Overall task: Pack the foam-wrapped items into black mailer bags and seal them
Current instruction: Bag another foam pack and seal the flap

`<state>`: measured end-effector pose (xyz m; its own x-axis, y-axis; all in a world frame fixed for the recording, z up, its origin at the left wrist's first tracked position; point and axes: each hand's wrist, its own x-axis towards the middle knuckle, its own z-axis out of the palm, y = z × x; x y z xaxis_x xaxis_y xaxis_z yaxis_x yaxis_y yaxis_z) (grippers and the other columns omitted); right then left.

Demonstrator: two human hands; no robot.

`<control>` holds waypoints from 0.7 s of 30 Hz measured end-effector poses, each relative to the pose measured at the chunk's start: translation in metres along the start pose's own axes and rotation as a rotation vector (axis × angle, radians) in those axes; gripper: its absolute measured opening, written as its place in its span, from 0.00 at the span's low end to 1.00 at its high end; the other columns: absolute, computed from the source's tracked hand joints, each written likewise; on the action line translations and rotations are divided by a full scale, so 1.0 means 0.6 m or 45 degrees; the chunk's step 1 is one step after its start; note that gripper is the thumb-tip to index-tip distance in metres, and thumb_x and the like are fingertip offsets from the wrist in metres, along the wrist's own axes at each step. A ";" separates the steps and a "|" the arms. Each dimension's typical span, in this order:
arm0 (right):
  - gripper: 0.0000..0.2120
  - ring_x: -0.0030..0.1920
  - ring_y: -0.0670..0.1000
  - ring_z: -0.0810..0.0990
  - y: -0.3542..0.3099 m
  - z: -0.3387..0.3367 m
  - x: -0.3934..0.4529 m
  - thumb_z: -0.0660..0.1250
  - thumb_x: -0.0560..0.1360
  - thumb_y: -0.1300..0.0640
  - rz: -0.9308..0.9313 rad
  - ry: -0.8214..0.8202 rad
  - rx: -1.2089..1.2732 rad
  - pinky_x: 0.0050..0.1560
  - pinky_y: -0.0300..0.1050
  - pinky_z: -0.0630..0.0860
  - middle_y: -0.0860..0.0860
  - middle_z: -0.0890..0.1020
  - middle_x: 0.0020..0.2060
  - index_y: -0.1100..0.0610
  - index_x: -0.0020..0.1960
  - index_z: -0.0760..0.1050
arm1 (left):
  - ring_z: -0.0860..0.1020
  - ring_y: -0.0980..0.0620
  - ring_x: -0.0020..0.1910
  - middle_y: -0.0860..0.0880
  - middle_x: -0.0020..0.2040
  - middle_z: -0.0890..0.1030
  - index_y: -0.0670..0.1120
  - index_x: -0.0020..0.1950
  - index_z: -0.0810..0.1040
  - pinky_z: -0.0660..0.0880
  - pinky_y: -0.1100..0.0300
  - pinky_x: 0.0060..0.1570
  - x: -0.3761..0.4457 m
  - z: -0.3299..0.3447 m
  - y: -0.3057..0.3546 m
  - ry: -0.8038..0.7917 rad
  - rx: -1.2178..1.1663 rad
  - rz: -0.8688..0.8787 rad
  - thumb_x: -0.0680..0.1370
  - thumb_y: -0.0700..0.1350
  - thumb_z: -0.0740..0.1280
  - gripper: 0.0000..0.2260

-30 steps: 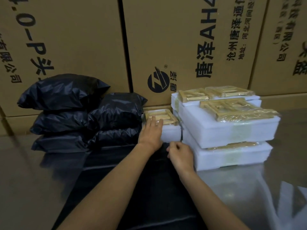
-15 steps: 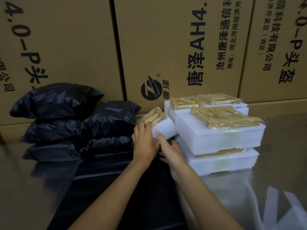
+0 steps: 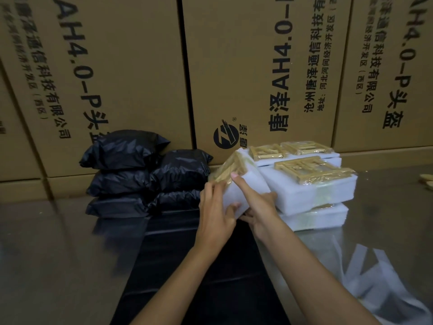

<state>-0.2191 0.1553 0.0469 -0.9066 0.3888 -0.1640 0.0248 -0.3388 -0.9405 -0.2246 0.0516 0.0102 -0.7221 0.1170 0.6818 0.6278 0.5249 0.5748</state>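
A white foam-wrapped item point(image 3: 251, 181) with a yellowish wooden piece taped on top is tilted up off the table between both hands. My left hand point(image 3: 214, 211) grips its near left edge, thumb on the foam face. My right hand point(image 3: 257, 202) holds it from the right, index finger stretched along the foam. A stack of more foam-wrapped items point(image 3: 309, 188) lies just right of it. Flat black mailer bags point(image 3: 185, 266) lie on the table under my forearms. Several filled black mailer bags point(image 3: 140, 174) are piled at the back left.
Tall cardboard boxes point(image 3: 246, 73) with printed text form a wall along the back. The shiny metal table point(image 3: 51, 254) spreads to the left. Clear plastic sheeting point(image 3: 375, 282) lies at the right front. Small tan objects point(image 3: 427, 181) sit at the far right edge.
The foam-wrapped item lay flat beside the stack a second ago. Both hands have taken hold of it and tipped it up toward me, off the table.
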 end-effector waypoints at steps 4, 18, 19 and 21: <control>0.56 0.55 0.55 0.83 -0.003 -0.031 -0.072 0.85 0.52 0.41 -0.109 0.060 0.069 0.55 0.55 0.83 0.55 0.80 0.58 0.55 0.73 0.63 | 0.66 0.55 0.64 0.56 0.63 0.66 0.50 0.71 0.67 0.70 0.53 0.65 -0.065 -0.034 0.049 -0.020 0.055 0.130 0.78 0.44 0.66 0.22; 0.32 0.57 0.54 0.83 0.006 -0.202 -0.236 0.77 0.66 0.42 -0.129 -0.013 0.136 0.47 0.51 0.82 0.49 0.84 0.57 0.48 0.67 0.73 | 0.65 0.61 0.67 0.64 0.65 0.66 0.62 0.60 0.73 0.64 0.65 0.65 -0.261 -0.266 0.001 -1.149 0.260 -0.424 0.70 0.61 0.75 0.21; 0.32 0.56 0.54 0.83 0.010 -0.207 -0.241 0.77 0.67 0.40 -0.120 -0.029 0.131 0.44 0.49 0.81 0.49 0.84 0.57 0.47 0.67 0.74 | 0.64 0.62 0.66 0.65 0.65 0.65 0.62 0.60 0.73 0.63 0.67 0.63 -0.270 -0.271 -0.003 -1.127 0.243 -0.444 0.69 0.62 0.75 0.22; 0.32 0.56 0.53 0.84 0.017 -0.213 -0.251 0.76 0.66 0.39 -0.099 -0.044 0.134 0.41 0.47 0.80 0.48 0.85 0.56 0.46 0.67 0.74 | 0.67 0.62 0.65 0.66 0.62 0.68 0.59 0.57 0.76 0.62 0.74 0.57 -0.281 -0.269 -0.005 -0.942 0.194 -0.412 0.71 0.58 0.75 0.17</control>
<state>-0.0284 0.2028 0.0242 -0.9179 0.3887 -0.0796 -0.0890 -0.3973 -0.9134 -0.0581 -0.1055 -0.0334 -0.8991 0.4375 -0.0123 0.3476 0.7307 0.5876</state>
